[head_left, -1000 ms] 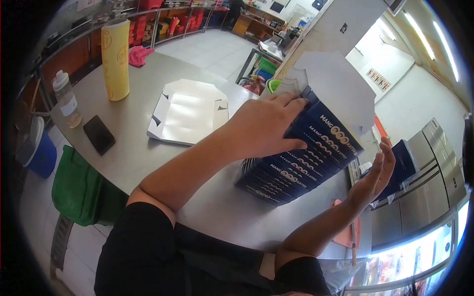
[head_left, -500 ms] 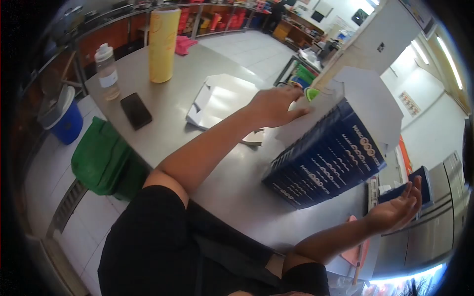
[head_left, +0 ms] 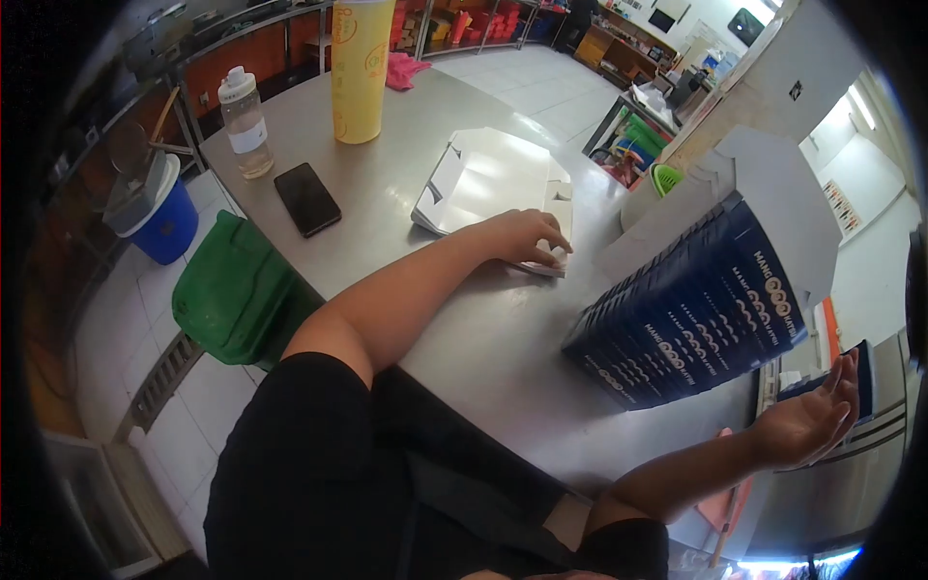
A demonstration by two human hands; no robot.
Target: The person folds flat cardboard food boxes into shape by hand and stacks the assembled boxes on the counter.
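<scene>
A white flattened cardboard food box lies on the steel table. My left hand is on its near right edge, fingers bent and closed at a flap there. To the right stands a tall, leaning stack of folded dark blue cardboard boxes with white printed lettering and white insides. My right hand is held in the air beyond the stack's right side, palm turned up and fingers stretched out, with nothing in it.
On the steel table are a black phone, a clear bottle, a tall yellow paper roll or cup stack and a pink cloth. A green bin and a blue bucket stand left of the table.
My left hand has come down from beside the blue stack to the white box's edge, and its fingers have closed. My right hand stays raised and open. The view has shifted slightly.
</scene>
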